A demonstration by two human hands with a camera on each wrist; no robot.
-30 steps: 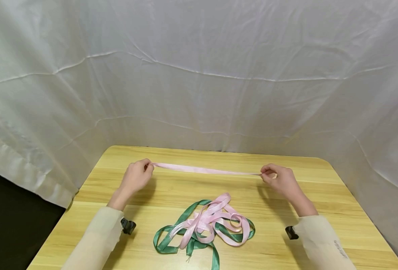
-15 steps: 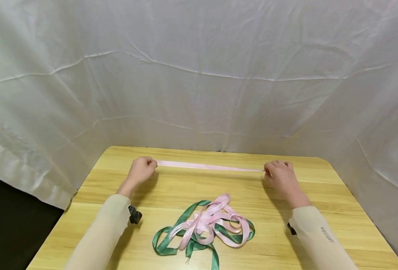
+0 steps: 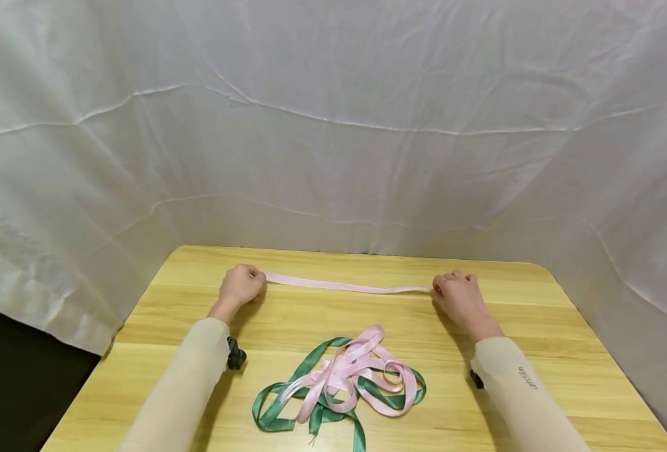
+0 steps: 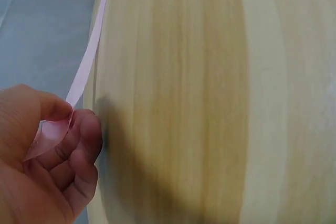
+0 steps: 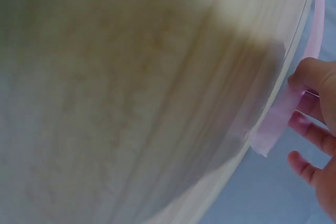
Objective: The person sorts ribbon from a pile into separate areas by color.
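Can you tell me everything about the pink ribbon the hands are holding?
The pink ribbon is a thin, flat, shiny satin-looking strip. It stretches almost straight, sagging slightly, low over the far part of the wooden table. The left hand pinches one end and the right hand pinches the other.

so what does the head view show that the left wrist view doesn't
Only the head view shows the right hand, the tangled pile of pink and green ribbons and the white backdrop cloth. Only the left wrist view shows the ribbon's end looped between thumb and fingers. Both show the left hand pinching the pink ribbon over the wooden table.
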